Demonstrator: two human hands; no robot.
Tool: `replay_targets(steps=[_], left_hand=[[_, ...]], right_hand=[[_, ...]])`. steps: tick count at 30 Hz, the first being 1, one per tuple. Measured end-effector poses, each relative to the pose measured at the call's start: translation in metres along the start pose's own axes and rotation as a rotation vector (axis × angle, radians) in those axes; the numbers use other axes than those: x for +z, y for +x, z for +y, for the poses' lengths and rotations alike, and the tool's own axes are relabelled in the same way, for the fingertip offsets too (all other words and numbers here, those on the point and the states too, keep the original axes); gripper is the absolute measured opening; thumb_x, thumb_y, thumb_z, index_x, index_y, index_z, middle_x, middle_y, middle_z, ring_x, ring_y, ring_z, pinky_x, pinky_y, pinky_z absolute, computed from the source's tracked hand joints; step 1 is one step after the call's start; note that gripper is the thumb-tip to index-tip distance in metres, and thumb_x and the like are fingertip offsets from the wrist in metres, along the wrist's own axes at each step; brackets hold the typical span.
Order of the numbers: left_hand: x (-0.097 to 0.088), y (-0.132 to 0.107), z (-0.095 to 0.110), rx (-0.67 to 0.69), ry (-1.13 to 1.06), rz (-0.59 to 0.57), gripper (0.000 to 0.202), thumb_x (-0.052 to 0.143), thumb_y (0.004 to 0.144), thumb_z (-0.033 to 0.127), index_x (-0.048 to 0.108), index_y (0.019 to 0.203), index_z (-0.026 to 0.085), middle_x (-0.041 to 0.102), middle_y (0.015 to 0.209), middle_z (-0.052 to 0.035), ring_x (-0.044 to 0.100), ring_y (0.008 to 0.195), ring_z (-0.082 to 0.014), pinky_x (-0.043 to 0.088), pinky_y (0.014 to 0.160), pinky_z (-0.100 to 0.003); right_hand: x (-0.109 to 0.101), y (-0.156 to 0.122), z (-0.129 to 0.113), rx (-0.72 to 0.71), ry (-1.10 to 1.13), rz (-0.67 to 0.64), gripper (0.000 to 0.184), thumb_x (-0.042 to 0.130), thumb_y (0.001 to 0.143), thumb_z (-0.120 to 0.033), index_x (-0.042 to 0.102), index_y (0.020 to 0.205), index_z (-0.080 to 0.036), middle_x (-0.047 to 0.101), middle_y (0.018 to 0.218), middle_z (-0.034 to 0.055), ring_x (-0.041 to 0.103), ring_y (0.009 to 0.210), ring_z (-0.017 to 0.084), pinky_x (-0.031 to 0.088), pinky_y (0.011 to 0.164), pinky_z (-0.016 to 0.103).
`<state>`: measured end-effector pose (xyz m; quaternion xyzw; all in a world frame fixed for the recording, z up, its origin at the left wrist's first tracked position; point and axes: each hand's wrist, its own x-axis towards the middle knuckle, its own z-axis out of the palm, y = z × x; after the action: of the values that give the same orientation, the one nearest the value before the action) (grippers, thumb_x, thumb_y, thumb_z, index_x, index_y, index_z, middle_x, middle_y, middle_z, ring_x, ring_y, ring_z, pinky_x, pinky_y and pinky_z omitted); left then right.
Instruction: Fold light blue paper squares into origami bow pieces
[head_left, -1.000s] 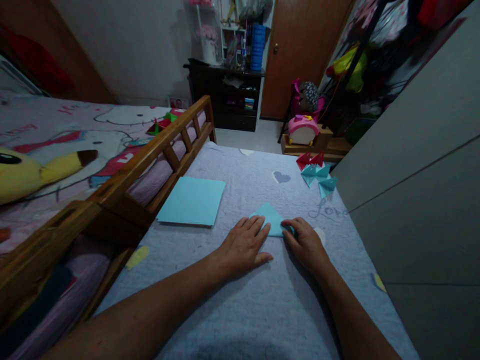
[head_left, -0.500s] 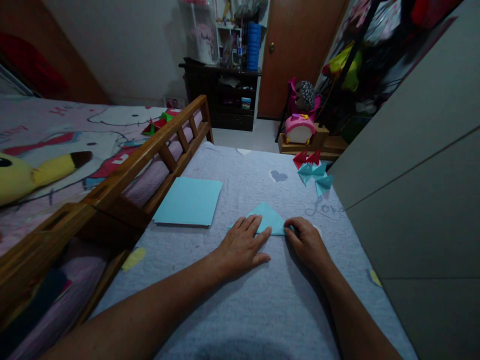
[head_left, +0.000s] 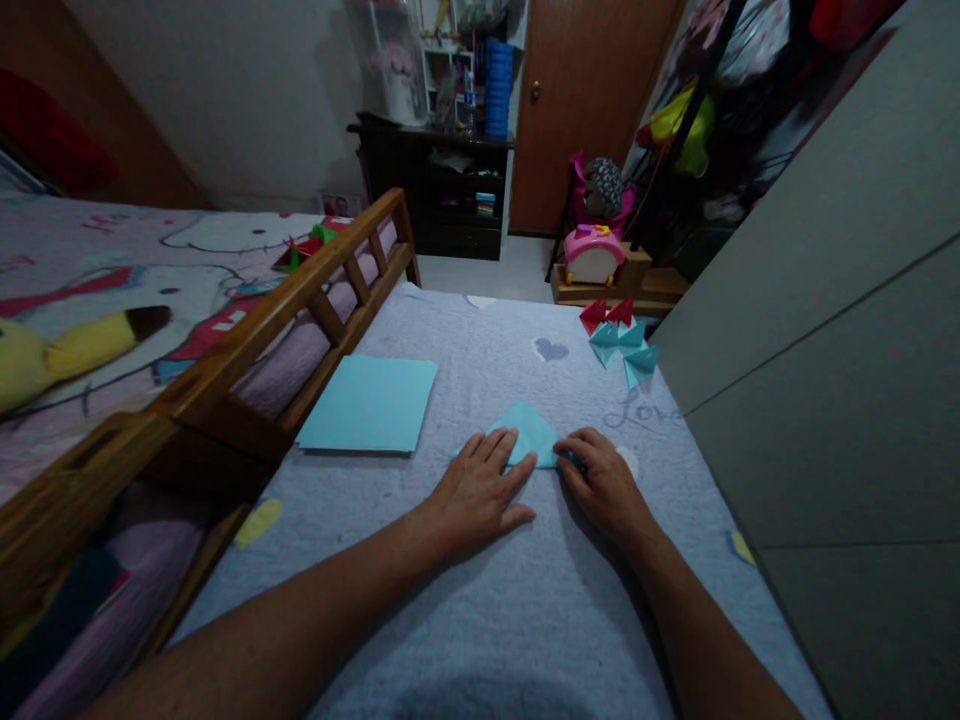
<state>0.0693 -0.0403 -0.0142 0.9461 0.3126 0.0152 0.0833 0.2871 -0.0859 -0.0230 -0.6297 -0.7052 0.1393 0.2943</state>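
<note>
A light-blue sheet of paper [head_left: 529,432], folded into a triangle with its peak pointing away from me, lies on the bedsheet. Flat across its left part rests my left hand [head_left: 484,482], fingers spread and holding it down; the left corner is mostly hidden beneath. My right hand [head_left: 602,478] has thumb and forefinger pinched at the paper's right corner, the other fingers curled in. To the left sits a squared stack of light-blue paper [head_left: 369,404]. Folded light-blue paper shapes [head_left: 627,346] and red ones [head_left: 606,314] stand together at the far right.
A wooden bed rail [head_left: 330,320] runs along the left side, with another bed and a yellow plush toy [head_left: 75,350] beyond. A pale cabinet [head_left: 832,400] borders the right. Past the bed's far edge are a pink toy case [head_left: 594,256] and a dark shelf unit [head_left: 431,190].
The whole view has shifted slightly, so everything appears a little further left. My right fingertips have drawn slightly inward with the paper's right corner. My left hand stays flat on the paper.
</note>
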Motion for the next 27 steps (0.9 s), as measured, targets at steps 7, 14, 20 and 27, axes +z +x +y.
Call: replay_targets(steps=[7, 14, 20, 27], left_hand=[[0.000, 0.000, 0.000, 0.001, 0.015, 0.002, 0.067, 0.054, 0.092, 0.061, 0.039, 0.148, 0.028, 0.035, 0.158, -0.0149, 0.035, 0.143, -0.0361, 0.029, 0.115, -0.051], [0.002, 0.000, 0.000, 0.004, 0.008, 0.011, 0.068, 0.052, 0.092, 0.062, 0.038, 0.150, 0.027, 0.034, 0.159, -0.0155, 0.034, 0.144, -0.0355, 0.027, 0.116, -0.050], [0.000, 0.000, 0.001, -0.002, 0.001, -0.007, 0.068, 0.053, 0.092, 0.060, 0.039, 0.150, 0.027, 0.034, 0.159, -0.0166, 0.034, 0.144, -0.0372, 0.028, 0.116, -0.052], [0.002, 0.000, 0.000, 0.001, -0.006, 0.023, 0.068, 0.055, 0.091, 0.059, 0.038, 0.149, 0.027, 0.034, 0.159, -0.0145, 0.034, 0.144, -0.0359, 0.028, 0.116, -0.051]], right_hand=[[0.003, -0.001, -0.002, -0.016, -0.040, 0.022, 0.025, 0.054, 0.090, -0.016, 0.065, 0.112, -0.018, 0.066, 0.105, 0.0110, 0.059, 0.099, 0.026, 0.048, 0.091, 0.041], [-0.003, -0.001, -0.013, -0.063, -0.217, -0.048, 0.020, 0.056, 0.090, -0.016, 0.068, 0.105, -0.019, 0.068, 0.108, 0.0114, 0.056, 0.096, 0.027, 0.044, 0.088, 0.043], [-0.007, 0.000, -0.017, -0.090, -0.284, -0.107, 0.016, 0.057, 0.091, -0.019, 0.068, 0.102, -0.020, 0.069, 0.107, 0.0098, 0.055, 0.095, 0.027, 0.040, 0.085, 0.042], [-0.004, 0.000, -0.010, -0.070, -0.202, -0.075, 0.021, 0.056, 0.089, -0.016, 0.068, 0.107, -0.019, 0.068, 0.107, 0.0099, 0.056, 0.096, 0.026, 0.042, 0.088, 0.041]])
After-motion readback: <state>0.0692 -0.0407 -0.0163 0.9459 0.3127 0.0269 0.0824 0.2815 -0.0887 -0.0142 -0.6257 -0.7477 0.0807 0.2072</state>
